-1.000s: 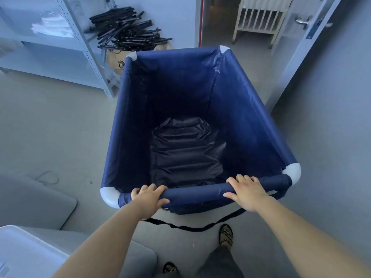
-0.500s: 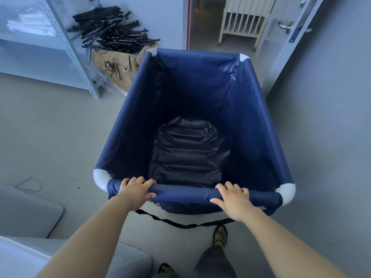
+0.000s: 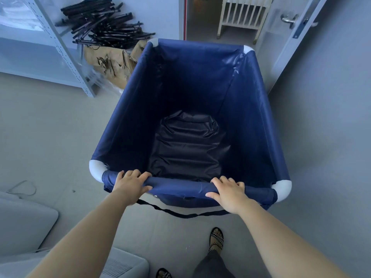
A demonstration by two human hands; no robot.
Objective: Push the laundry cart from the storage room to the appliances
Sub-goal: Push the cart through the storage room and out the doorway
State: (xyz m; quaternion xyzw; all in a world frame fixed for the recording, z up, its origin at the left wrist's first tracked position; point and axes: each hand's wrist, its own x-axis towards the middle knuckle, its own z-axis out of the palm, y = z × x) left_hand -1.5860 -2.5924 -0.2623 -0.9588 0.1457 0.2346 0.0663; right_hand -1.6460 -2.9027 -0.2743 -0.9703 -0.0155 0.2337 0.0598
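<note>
Head view: left hand (image 3: 130, 184) and right hand (image 3: 228, 192) both clenched on near rail of laundry cart (image 3: 186, 186), spaced wide for steering, cart nosed toward open doorway (image 3: 202, 15) ahead.

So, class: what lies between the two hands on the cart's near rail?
Head view: only bare blue rail of the cart between left hand and right hand.

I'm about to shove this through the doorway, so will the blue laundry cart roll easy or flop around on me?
The laundry cart probably pushes light: only a flat dark liner shows inside. Its fabric walls look floppy, but the rail under the left hand and right hand seems stiff. The loose strap may snag underfoot.
</note>
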